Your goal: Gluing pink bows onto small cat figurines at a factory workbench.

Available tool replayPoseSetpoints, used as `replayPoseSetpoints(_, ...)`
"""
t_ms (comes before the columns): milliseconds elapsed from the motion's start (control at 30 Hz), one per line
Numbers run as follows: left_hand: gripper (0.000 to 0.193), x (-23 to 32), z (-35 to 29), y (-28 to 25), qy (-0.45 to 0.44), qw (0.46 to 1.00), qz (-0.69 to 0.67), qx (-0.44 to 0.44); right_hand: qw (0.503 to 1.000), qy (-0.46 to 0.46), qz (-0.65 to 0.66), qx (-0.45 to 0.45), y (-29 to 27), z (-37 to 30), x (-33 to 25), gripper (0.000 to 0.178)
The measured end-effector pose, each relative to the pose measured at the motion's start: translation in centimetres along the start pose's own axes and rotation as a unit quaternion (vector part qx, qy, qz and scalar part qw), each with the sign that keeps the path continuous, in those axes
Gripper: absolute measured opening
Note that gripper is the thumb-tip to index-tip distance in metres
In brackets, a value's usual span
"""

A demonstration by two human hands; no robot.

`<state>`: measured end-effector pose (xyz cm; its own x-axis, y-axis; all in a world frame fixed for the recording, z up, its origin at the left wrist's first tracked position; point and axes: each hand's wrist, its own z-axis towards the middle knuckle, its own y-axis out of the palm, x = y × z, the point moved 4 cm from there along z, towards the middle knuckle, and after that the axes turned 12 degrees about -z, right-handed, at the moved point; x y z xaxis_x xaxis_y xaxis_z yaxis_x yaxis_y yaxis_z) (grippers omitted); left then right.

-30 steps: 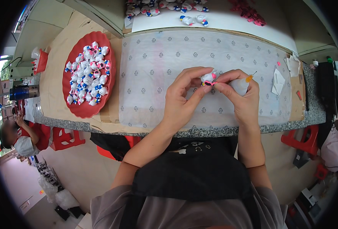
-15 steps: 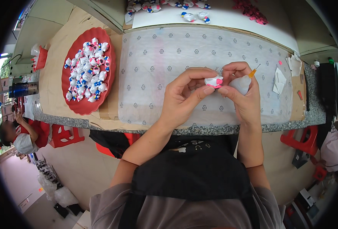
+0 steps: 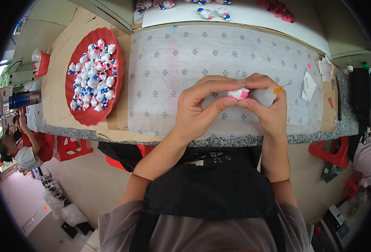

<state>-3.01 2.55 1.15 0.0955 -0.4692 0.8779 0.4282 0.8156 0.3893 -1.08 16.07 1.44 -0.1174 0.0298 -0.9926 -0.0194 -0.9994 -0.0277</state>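
Between the fingertips of both hands sits a small white and pink figurine piece (image 3: 238, 93), held just above the papered bench top. My left hand (image 3: 196, 107) is closed on its left side with thumb and fingers. My right hand (image 3: 270, 113) pinches the piece from the other side. The same hand also keeps a translucent squeeze bottle (image 3: 264, 98) in its palm, with an orange needle tip (image 3: 278, 90) pointing up and right, away from the piece. Fingers cover part of the piece and bottle.
A scalloped red tray (image 3: 73, 101) full of small white, pink and blue figurines stands at left on cardboard. Printed white paper (image 3: 160, 63) covers the bench. More figurines (image 3: 212, 14) and dark pink pieces (image 3: 279, 10) lie on the shelf behind. Folded white paper (image 3: 308, 87) lies at right.
The piece has been turned and drawn slightly lower, with both hands' fingertips closer together around it. The bottle's needle tip has tilted further to the right.
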Motion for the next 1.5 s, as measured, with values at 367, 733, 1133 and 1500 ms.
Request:
replayPoseSetpoints(367, 0.018, -0.6, -0.2, 0.4, -0.134, 0.981, -0.134, 0.026, 0.998, 0.032, -0.053, 0.001, -0.4, -0.3, 0.1, 0.021)
replayPoseSetpoints(733, 0.023, -0.3, -0.6, -0.1, -0.061, 0.997, -0.010, 0.041, 0.998, 0.018, -0.061, -0.019, -0.1, 0.3, -0.3, 0.020)
replayPoseSetpoints(1133, 0.020, -0.3, -0.9, 0.4, -0.040, 0.997, -0.069, -0.022, 0.999, 0.023, -0.026, 0.008, -0.6, -1.1, 0.2, 0.022)
replayPoseSetpoints(1500, 0.037, 11.7, -0.2, -8.8, 0.251, 0.762, 0.516, 0.300, 0.994, 0.032, -0.020, 0.106, -1.9, 0.4, -0.5, 0.050)
